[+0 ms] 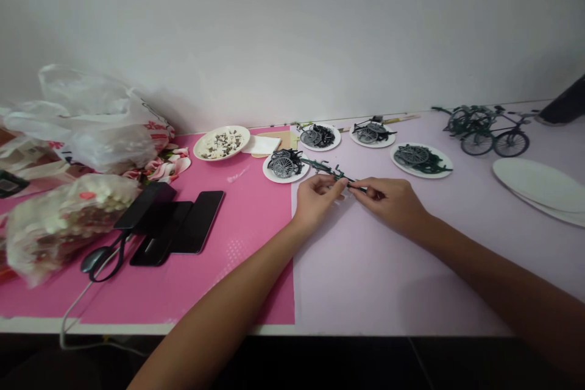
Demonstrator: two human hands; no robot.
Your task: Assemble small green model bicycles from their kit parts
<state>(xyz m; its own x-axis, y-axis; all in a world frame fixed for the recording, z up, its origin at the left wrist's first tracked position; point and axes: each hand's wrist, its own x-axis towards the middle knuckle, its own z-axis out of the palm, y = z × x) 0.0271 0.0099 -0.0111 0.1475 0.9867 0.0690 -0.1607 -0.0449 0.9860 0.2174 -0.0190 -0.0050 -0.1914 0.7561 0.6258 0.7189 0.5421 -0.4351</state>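
Over the lilac side of the table, my left hand (320, 196) is closed on a dark green toy bicycle frame (323, 167), with part of it sticking out above the fingers. My right hand (389, 200) pinches a thin dark piece at the frame's right end; whether that piece is separate I cannot tell. The fingertips of both hands nearly meet. Just behind the left hand stands a white plate (286, 180) of grey spoked wheels (284, 166). Another plate (397, 167), with wheels and green parts (427, 160), lies behind the right hand.
Two more plates of small parts (319, 135) (372, 132) stand near the wall. Assembled toy bicycles (496, 137) and stacked white plates (539, 183) are at right. Leftward lie a bowl (201, 155), phones (198, 222), a black device (144, 204) and plastic bags (105, 122).
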